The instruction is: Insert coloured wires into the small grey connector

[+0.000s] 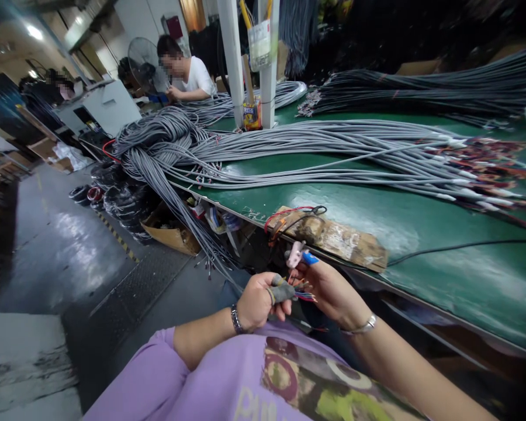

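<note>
Two hands are working close to the person's purple shirt [214, 374], just off the near edge of the desk [403, 219], with one bundle of coloured wires [304, 296] lying between them. The bundle's long axis is running crosswise, from the left hand [260, 301] toward the right hand [333, 292], its tips pointing at the right palm. The left hand is pinching the bundle near its base, a grey cover [283, 290] wrapping the digit on top; the right hand is curling around the loose ends, with blue tape [309, 258] on one finger, though whether it is gripping a strand I cannot tell. Hanging cables [186, 216] are dropping over the desk edge and running down toward the left hand; the bundle seems to be belonging to one of them. A wooden board [350, 242] is lying along the desk edge, just beyond the right hand, and a spread of grey cables [324, 140] is stretching behind it. On the floor [61, 216], a cardboard box [179, 238] is standing open, holding something dark. A labelled pouch [259, 49] is hanging by the posts, its contents too unclear to name.
</note>
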A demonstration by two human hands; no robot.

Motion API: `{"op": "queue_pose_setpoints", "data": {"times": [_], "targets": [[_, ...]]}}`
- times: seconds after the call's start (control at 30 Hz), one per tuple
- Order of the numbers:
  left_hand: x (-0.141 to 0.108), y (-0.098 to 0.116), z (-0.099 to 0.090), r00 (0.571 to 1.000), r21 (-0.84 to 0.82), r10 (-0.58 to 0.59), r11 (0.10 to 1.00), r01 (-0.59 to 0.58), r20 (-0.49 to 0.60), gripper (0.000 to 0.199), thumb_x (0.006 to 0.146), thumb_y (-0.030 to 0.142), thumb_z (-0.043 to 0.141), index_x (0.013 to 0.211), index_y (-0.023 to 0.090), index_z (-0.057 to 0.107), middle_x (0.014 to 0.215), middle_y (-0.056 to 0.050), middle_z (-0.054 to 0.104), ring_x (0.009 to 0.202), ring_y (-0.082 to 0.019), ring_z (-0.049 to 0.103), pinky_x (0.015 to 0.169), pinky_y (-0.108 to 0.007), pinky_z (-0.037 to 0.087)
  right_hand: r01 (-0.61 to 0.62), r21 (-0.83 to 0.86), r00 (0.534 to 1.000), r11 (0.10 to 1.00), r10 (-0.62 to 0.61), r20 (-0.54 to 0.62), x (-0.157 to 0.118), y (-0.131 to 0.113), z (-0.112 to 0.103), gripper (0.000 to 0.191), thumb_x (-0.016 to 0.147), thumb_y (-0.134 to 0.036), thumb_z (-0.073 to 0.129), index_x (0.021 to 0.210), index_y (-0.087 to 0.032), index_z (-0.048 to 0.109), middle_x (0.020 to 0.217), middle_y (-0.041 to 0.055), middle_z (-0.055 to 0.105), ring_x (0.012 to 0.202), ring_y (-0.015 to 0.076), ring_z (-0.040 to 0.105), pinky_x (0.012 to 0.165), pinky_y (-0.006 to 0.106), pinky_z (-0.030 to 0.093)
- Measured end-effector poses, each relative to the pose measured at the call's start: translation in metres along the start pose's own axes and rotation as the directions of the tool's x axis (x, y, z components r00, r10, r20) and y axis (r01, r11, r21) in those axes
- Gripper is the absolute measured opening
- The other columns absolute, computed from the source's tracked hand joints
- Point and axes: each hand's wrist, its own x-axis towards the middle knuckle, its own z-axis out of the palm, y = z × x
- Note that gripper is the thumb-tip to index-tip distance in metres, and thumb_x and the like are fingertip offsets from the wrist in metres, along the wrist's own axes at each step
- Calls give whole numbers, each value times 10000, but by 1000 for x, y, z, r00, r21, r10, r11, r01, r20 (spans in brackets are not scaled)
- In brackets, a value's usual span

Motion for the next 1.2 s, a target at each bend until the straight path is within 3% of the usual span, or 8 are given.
{"op": "queue_pose_setpoints", "data": {"times": [0.13,0.37,0.53,0.83,1.2], "targets": [[2,-3,-1,995,-27,74,997,-75,-60,404,640,493,729,627,154,510,481,8,582,317,-62,449,325,-184,188,14,-14,1000,1000,-14,4,1,1,3,312,674,-480,776,786,-197,708,677,30,657,588,144,566,537,251,478],[5,1,2,991,-50,104,993,-108,-84,387,647,474,719,602,152,508,481,7,574,320,-60,449,332,-186,179,53,-34,998,998,-55,-34,5,2,4,356,642,-496,796,706,-163,688,668,26,629,607,140,550,566,258,470],[7,1,4,993,-34,79,996,-83,-86,413,624,510,724,625,153,517,492,8,580,329,-60,452,341,-180,194,52,-50,997,997,-55,-57,7,3,-1,359,729,-540,712,727,-185,665,677,29,628,601,147,549,556,264,464],[10,0,5,994,-44,79,996,-83,-77,382,630,475,717,609,155,510,481,12,574,319,-60,448,331,-183,186,41,-3,997,999,-41,-60,9,-1,-3,314,673,-479,777,775,-188,721,759,48,679,694,180,584,638,303,479],[8,-1,5,995,-19,49,999,-51,-83,419,619,510,726,614,159,497,481,16,571,316,-55,439,334,-181,185,63,13,997,998,-62,-44,9,4,-1,320,759,-535,686,807,-219,705,779,50,695,665,177,593,626,308,487]]}}
